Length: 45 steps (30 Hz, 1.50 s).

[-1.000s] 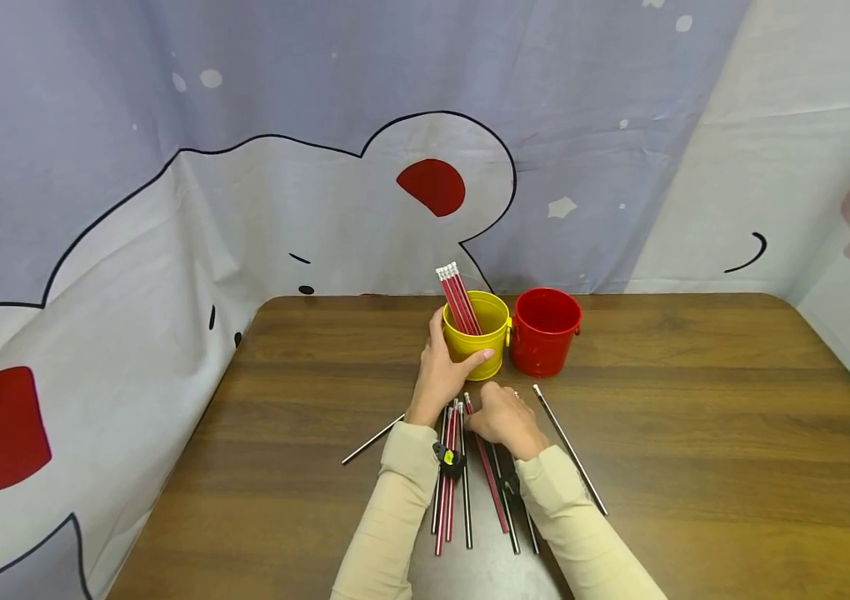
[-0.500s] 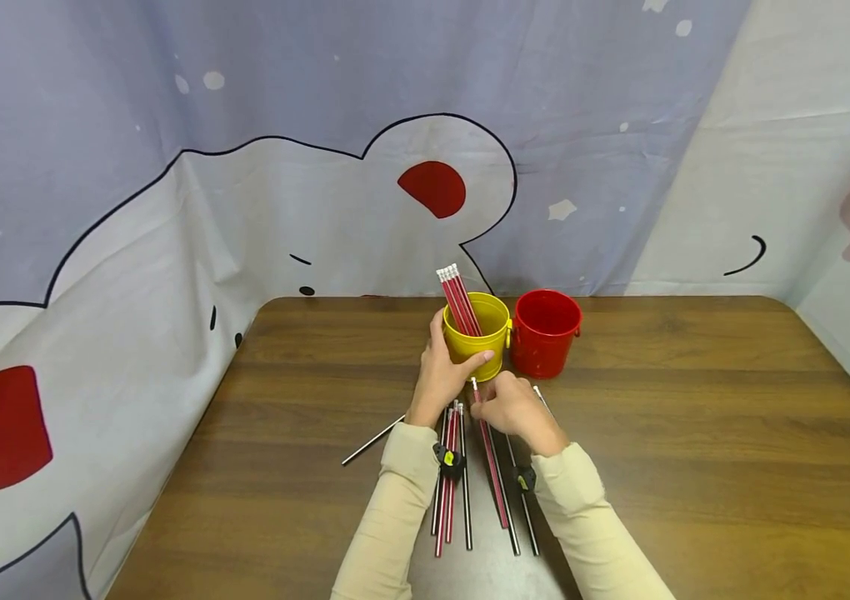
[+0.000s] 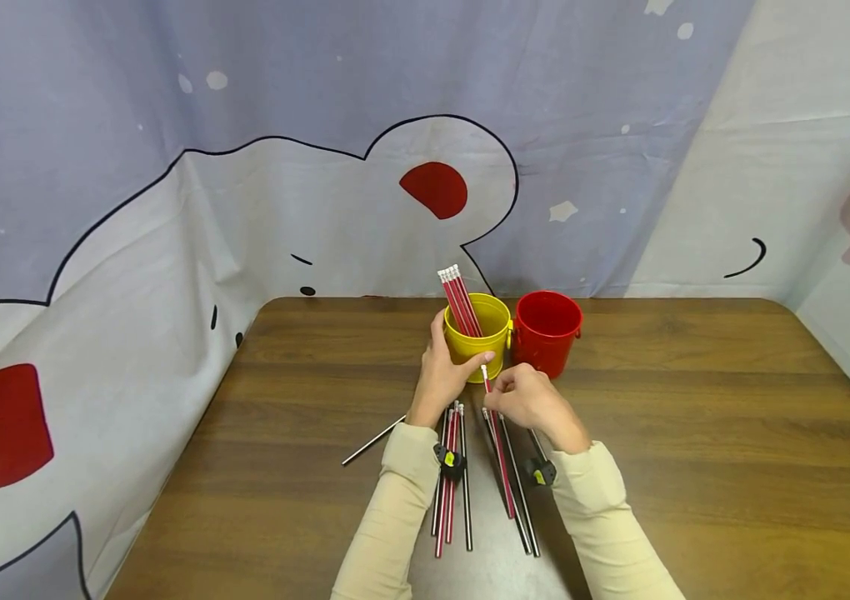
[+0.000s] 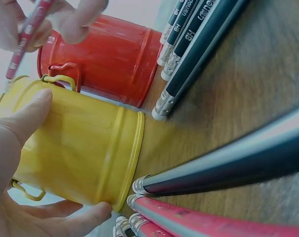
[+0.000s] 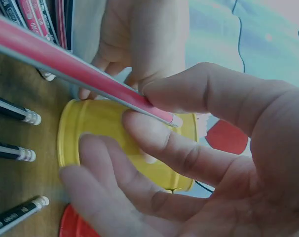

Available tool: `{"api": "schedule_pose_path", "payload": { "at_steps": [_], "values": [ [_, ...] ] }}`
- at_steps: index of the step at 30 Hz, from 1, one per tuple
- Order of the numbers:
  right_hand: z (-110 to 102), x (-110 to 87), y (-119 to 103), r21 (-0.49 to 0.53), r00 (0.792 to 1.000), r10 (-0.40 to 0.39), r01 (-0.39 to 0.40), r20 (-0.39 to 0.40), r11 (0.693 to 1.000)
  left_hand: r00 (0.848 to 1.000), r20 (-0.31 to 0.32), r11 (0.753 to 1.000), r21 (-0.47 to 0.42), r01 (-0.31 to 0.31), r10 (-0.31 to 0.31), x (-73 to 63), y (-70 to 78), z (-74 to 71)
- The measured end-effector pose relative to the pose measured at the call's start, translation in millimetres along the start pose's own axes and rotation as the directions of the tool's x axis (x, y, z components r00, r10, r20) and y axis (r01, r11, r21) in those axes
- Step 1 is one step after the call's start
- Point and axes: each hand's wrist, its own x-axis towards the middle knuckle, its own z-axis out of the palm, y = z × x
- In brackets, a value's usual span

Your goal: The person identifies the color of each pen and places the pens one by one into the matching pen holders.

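My left hand (image 3: 436,382) grips a small yellow bucket (image 3: 479,348), its thumb on the near side and its fingers round the left. Several red-striped pencils (image 3: 462,305) lean in that bucket, eraser ends up. Just in front of the bucket, my right hand (image 3: 536,403) pinches a red pencil (image 5: 85,71) between thumb and forefinger close to its white eraser. That pencil slants down toward me above the tabletop. In the right wrist view the other fingers are loosely bent and hold nothing.
A red bucket (image 3: 547,337) stands against the yellow one's right side. Red and black pencils (image 3: 449,492) lie grouped beside my left wrist, and several black pencils (image 3: 522,500) lie under my right hand. One dark pencil (image 3: 372,440) lies apart at left. A printed cloth (image 3: 305,192) hangs behind the table.
My right hand has lifted a red pencil from the loose ones and drawn it up and right, toward the yellow bucket. The left hand stays on the bucket.
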Motion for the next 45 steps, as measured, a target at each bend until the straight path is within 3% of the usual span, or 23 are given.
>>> {"api": "schedule_pose_path", "payload": {
  "at_steps": [7,15,19,27,32,35,45],
  "values": [
    [-4.6,-2.5,-4.2,0.066,0.998,-0.026,0.029,-0.051,0.997,1.000,0.006,1.000,0.006,0.012,-0.012,0.0,0.5,-0.1],
    [-5.6,-3.4,-9.5,0.163,0.984,-0.109,0.132,-0.142,0.978,1.000,-0.005,0.999,0.044,0.012,-0.012,-0.9,-0.1,-0.2],
    [-6.4,-2.1,-9.9,0.164,0.954,-0.189,0.230,-0.231,0.959,1.000,-0.007,0.999,0.047,0.003,-0.003,-0.1,-0.1,0.0],
    [-4.9,2.1,-7.7,0.098,0.851,-0.351,0.417,-0.391,0.904,1.000,-0.006,0.999,0.053,-0.013,0.014,-0.3,-1.1,-0.6],
    [-1.9,4.3,-7.7,0.093,0.792,-0.399,0.490,-0.462,0.866,1.000,-0.002,0.999,0.042,-0.007,0.007,-0.8,-2.7,-1.9],
    [0.4,4.1,-9.4,0.110,0.781,-0.394,0.501,-0.484,0.858,1.000,-0.005,0.999,0.037,-0.005,0.005,-1.1,-3.0,-2.0],
    [1.2,-4.7,-22.6,0.143,0.776,-0.390,0.516,-0.495,0.844,1.000,-0.005,0.999,0.043,-0.010,0.011,0.3,-4.2,0.1]
  ]
}}
